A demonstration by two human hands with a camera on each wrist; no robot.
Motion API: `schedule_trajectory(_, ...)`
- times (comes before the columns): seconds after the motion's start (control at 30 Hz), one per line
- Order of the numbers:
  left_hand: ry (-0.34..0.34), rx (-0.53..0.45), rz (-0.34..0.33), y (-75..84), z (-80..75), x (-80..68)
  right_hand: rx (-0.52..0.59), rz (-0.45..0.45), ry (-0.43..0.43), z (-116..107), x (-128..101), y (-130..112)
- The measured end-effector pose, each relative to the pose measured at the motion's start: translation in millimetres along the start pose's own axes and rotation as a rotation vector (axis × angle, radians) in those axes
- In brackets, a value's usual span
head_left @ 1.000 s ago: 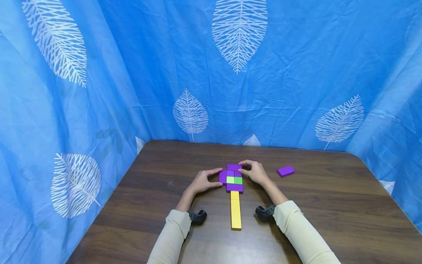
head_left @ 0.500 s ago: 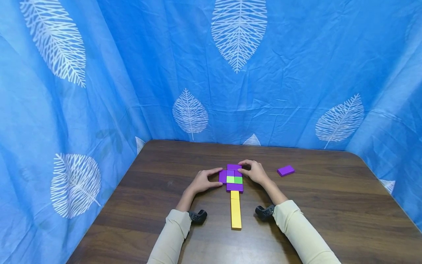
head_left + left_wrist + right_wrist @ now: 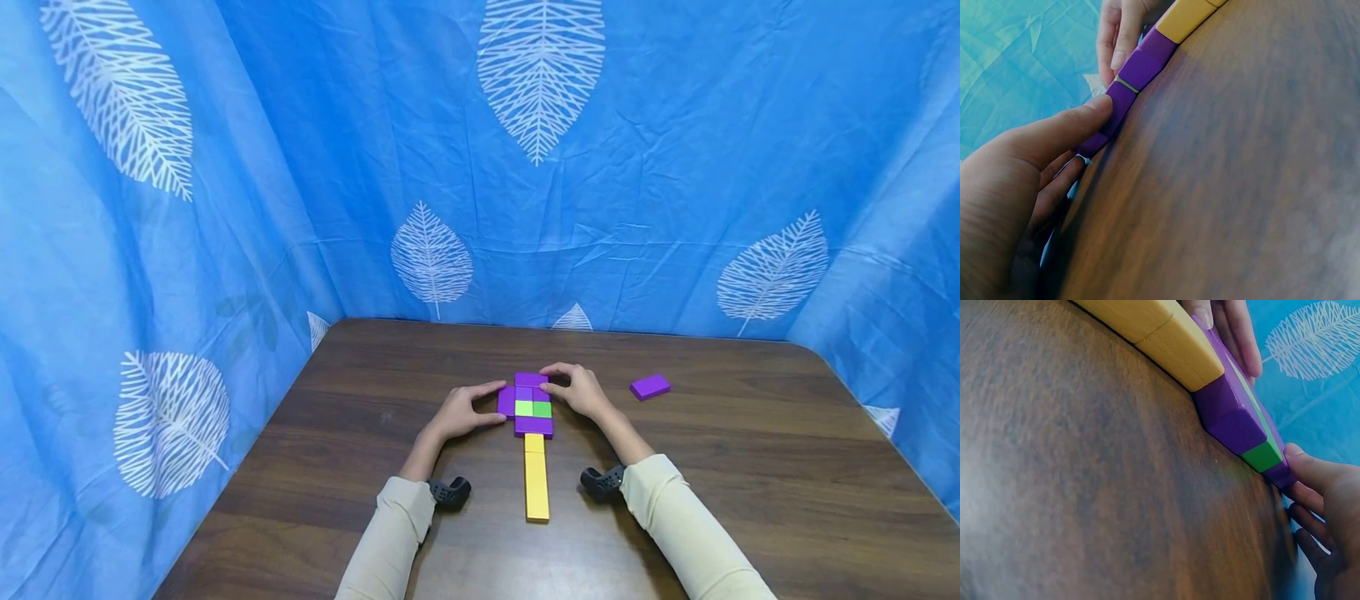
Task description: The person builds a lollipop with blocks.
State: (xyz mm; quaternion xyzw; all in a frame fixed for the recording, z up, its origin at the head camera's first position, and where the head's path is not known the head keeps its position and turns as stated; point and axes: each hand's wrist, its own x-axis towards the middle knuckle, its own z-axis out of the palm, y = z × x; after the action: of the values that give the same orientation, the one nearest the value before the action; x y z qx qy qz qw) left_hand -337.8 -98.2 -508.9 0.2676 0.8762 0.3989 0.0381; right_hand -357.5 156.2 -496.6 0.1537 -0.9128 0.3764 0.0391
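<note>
A flat figure of coloured blocks lies on the table. My left hand (image 3: 459, 412) pinches the upright purple block (image 3: 507, 402) on its left side, thumb at the near end and a finger at the far end. At the far right corner, thumb and finger of my right hand (image 3: 582, 392) pinch the end of the top purple block (image 3: 529, 379). Between them sit small purple blocks (image 3: 523, 393), a light green block (image 3: 523, 408) and a green block (image 3: 542, 410). A wide purple block (image 3: 533, 427) closes the near side, with yellow blocks (image 3: 536, 483) running from it towards me.
A loose purple block (image 3: 649, 387) lies to the right of the figure. Blue curtains (image 3: 630, 167) with white leaf prints hang behind and beside the brown wooden table (image 3: 712, 467). Dark devices (image 3: 450, 493) are strapped at both wrists.
The top purple block has slid very slightly left, with the right hand's fingertips following. My left hand and the other blocks stay where they were.
</note>
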Motion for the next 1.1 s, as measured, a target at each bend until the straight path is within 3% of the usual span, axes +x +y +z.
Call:
schedule_trajectory(0.37, 0.002, -0.002, -0.013, 1.5, 0.0, -0.4, 0.006, 0.006, -0.01, -1.0, -0.6, 0.1)
schedule_trajectory(0.6, -0.003, 0.006, -0.021, 1.4, -0.4, -0.2, 0.006, -0.045, 0.017, -1.1, -3.1, -0.9)
schedule_trajectory(1.1, -0.008, 0.005, -0.029, 0.3, 0.0, 0.4, 0.0, 0.009, -0.012, 0.1, -0.6, 1.7)
